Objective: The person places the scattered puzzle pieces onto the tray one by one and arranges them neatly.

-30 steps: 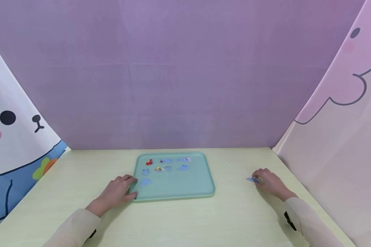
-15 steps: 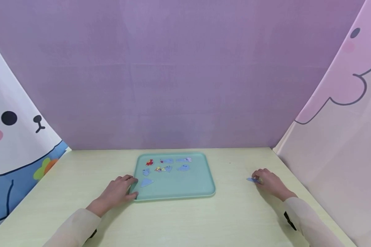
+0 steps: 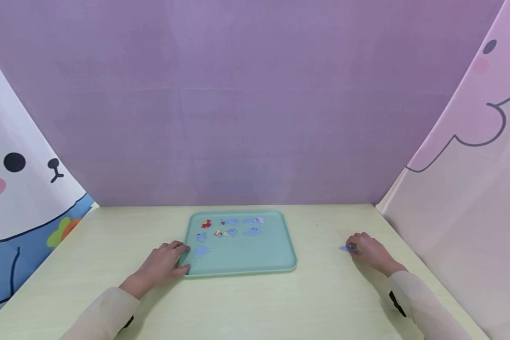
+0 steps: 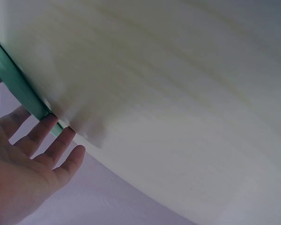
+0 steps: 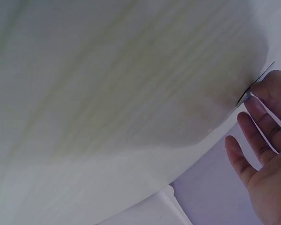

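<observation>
A thin blue cut-out piece point(image 3: 345, 248) is pinched between the thumb and index finger of my right hand point(image 3: 369, 252), low over the right part of the table. In the right wrist view the piece point(image 5: 244, 96) appears edge-on, and the other fingers spread away from it. My left hand point(image 3: 159, 264) rests at the left edge of a pale green tray point(image 3: 255, 259), its thumb and fingers apart along the rim. In the left wrist view its loosely extended fingers touch the tray's side point(image 4: 25, 96); the thumb is mostly out of sight.
Several flat pieces lie apart on the tray, among them a red figure point(image 3: 206, 224), a blue triangular piece point(image 3: 202, 251) and a blue rounded one point(image 3: 252, 231). A purple cloth backdrop point(image 3: 255, 108) rises behind the pale table point(image 3: 255, 307). Printed cloths flank both sides.
Both hands keep almost the same place and hold. The view has shifted very slightly; the pieces on the tray lie as before.
</observation>
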Demonstrator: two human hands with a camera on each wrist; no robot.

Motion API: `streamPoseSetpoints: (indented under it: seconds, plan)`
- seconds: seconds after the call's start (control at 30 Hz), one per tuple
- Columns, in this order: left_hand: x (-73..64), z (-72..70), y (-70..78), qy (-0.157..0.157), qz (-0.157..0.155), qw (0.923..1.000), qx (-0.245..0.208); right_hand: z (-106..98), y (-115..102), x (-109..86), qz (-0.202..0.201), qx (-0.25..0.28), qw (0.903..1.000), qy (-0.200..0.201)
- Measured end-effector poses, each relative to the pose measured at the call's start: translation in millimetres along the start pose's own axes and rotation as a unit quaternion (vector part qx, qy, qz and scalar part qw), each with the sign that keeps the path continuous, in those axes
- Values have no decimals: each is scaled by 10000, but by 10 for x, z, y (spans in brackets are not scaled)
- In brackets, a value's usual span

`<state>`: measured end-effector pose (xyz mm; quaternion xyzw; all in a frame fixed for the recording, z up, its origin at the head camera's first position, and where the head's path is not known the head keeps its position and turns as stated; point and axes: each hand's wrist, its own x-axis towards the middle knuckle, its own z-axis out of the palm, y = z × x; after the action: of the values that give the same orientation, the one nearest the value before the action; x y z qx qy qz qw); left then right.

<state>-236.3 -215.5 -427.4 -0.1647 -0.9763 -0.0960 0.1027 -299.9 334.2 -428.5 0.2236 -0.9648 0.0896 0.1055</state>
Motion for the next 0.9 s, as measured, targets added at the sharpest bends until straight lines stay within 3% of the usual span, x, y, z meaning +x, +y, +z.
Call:
streamPoseSetpoints:
  seconds: [0.6,0.9]
  plan:
    - [-2,19,-2,148,98,9998,38,-14,-23,58,-73,-176,9998,-7]
    - [-5,1,-3,166,106,9997,159,-33,-214,169,-441,-255,9986,107]
